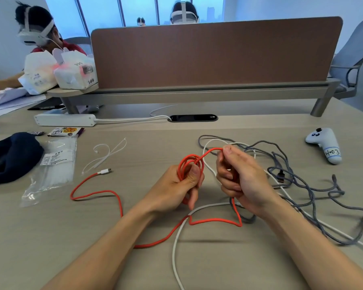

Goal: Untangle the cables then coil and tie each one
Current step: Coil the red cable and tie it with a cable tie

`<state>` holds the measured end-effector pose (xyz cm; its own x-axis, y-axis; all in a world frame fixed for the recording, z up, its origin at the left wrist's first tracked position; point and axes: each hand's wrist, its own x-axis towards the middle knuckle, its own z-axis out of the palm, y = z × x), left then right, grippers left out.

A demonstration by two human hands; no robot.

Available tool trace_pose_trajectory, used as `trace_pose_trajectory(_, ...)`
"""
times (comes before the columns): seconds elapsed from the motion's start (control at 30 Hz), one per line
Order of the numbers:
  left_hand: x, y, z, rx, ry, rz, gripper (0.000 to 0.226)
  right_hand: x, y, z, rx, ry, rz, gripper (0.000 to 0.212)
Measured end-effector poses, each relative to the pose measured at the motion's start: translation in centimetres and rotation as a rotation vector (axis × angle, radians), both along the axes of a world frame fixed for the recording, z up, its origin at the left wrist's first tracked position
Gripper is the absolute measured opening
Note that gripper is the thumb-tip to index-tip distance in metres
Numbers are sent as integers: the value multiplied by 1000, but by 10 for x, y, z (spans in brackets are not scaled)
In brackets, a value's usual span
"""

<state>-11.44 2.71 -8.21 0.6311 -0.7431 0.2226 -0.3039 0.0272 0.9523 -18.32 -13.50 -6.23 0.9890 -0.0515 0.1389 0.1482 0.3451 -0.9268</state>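
Surface (228, 268): pale wood-grain desk, carrying everything below.
Divider: brown upright panel (214, 53) along the far edge.
Cloth: dark blue fabric bundle (11, 155) at far left.
Grey braided cable (311, 195): loose tangle on the right, partly under the right forearm.
White smooth cable (173, 254): curving from the near edge, crossing the orange one, running off under the right hand into the grey tangle.
Orange-red cable (96, 192): partly wound into a small coil in the left hand; the rest trailing in bends across the surface, white plug end lying left of the hands.
Bag: clear plastic pack of zip ties (52, 170), left.
Power strip (65, 119): white, far left.
Left hand (180, 185): closed around the orange coil, thumb pressing the loops.
Right hand (243, 176): fingers curled, thumb and forefinger pinching the orange strand arching over from the coil.
Loose white zip ties (107, 153): beside the bag.
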Motion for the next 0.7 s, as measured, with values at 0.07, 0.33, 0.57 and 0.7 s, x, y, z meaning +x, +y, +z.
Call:
trace_pose_trajectory(0.07, 0, -2, -1, -112, 89, 16, 52, 1, 0, 0, 24, 14, -48, 26)
trace_pose_trajectory(0.33, -2, -4, 7, -372, 467, 166, 33, 2, 7, -8, -148, 35, -52, 20)
trace_pose_trajectory(0.57, -13, -14, -2, -315, 420, 151, 28, 3, 16, -9, -230, 123, 14, 34)
trace_pose_trajectory(0.7, -14, -15, -6, -287, 348, 177, 33, 3, 21, -11, -293, 188, -1, 40)
